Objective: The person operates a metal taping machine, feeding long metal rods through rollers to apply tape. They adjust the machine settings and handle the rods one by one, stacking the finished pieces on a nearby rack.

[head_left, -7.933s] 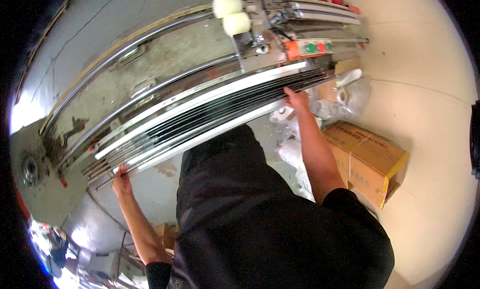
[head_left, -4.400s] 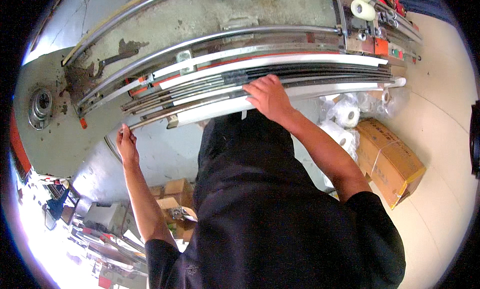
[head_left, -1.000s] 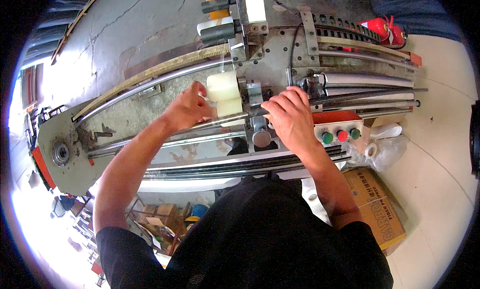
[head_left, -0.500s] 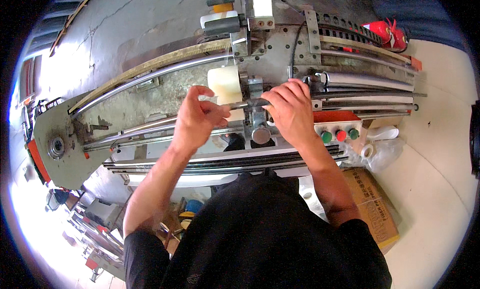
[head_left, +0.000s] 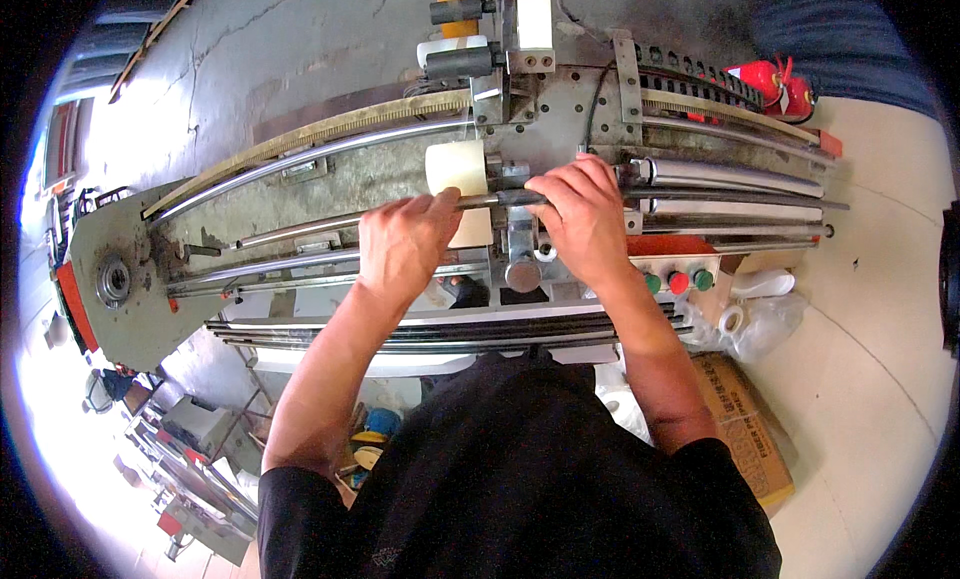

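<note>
A long metal rod [head_left: 310, 229] runs across the machine, with a dark section [head_left: 700, 194] reaching to the right. My left hand [head_left: 408, 241] is closed over the rod just below a cream-coloured roll [head_left: 453, 169]. Farther right, my right hand [head_left: 580, 219] grips the dark part of the rod, its fingers wrapped over the top. Between the hands stands a metal bracket [head_left: 521, 241] with a round knob [head_left: 522, 275] at its near end. The undersides of both hands are hidden.
Push buttons [head_left: 678, 281] sit on a panel at the right front. Several dark rods [head_left: 440, 331] lie along the near edge. A cardboard box [head_left: 745, 429] and plastic bags [head_left: 775, 324] are on the floor at right. Red fire extinguishers [head_left: 790, 89] stand at the far right.
My left hand, open with fingers apart before, has turned over and closed on the rod. The rod's left part now sits higher in view. My right hand stays in its place.
</note>
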The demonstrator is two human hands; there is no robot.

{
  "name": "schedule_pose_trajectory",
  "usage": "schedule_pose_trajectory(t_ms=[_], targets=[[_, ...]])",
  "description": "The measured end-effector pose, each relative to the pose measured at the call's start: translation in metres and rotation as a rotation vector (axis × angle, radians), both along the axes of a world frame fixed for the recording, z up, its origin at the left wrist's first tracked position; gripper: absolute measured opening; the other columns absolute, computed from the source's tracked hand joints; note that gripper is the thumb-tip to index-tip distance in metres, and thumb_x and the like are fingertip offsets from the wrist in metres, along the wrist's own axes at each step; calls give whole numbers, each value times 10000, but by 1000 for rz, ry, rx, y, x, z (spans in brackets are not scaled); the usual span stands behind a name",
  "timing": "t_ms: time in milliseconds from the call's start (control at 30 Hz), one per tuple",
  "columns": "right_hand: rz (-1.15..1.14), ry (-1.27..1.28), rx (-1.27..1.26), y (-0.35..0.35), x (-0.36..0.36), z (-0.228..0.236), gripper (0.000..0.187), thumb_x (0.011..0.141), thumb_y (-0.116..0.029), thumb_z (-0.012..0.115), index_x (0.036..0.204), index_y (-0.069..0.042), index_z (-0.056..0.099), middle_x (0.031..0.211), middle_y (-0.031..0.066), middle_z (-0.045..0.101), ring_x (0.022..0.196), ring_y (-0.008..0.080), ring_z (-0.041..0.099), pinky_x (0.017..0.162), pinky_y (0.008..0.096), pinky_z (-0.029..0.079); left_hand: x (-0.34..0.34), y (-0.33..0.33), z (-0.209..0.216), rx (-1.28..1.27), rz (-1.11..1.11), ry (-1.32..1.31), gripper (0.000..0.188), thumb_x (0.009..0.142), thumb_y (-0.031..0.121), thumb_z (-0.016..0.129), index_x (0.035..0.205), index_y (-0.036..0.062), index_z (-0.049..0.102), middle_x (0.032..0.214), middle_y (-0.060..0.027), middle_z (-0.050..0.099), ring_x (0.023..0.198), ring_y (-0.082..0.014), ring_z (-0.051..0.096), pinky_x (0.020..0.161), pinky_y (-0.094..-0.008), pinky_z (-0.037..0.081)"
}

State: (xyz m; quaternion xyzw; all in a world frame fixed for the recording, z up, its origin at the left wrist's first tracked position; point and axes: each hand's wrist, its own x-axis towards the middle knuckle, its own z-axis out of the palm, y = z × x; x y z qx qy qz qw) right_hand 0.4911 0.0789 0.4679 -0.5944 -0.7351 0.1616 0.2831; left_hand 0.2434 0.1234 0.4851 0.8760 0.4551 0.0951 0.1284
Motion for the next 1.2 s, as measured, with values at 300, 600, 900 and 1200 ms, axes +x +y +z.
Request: schedule_pose_trajectory(t_ms=[300, 600, 900, 1200], targets=[[-15, 28, 15, 1, -1, -3, 249, 757, -98, 816, 990, -82, 730, 965, 70, 688, 1018, 304, 615, 1084, 488, 451, 1, 44, 8, -654, 12, -32, 633, 868, 177, 781, 1366, 91, 399, 838, -171, 748, 793, -404, 708, 740, -494, 540], [-61, -111, 97, -2, -7, -19, 313, 747, -108, 790, 1032, -109, 662, 1005, 46, 654, 1064, 294, 596, 1044, 476, 454, -15, 49, 7, -820, -33, -317, 521, 925, 64, 738, 1329, 50, 409, 947, -149, 776, 840, -275, 750, 747, -389, 561], [123, -164, -254, 1, 6, 9, 322, 898, -253, 754, 1137, -65, 649, 1031, 127, 689, 1060, 334, 631, 1046, 470, 437, 6, 22, 5, -277, 0, -76, 565, 823, 43, 793, 1300, 96, 495, 888, -100, 729, 876, -352, 719, 794, -464, 565], [27, -87, -91, -2, 4, -17, 269, 860, -168, 782, 1079, -91, 648, 1018, 90, 686, 1113, 323, 634, 1134, 472, 409, 7, -11, -5, -158, -103, -21, 846, 842, 319, 809, 1546, 38, 432, 1584, -243, 387, 1409, -427, 441, 1151, -514, 390]])
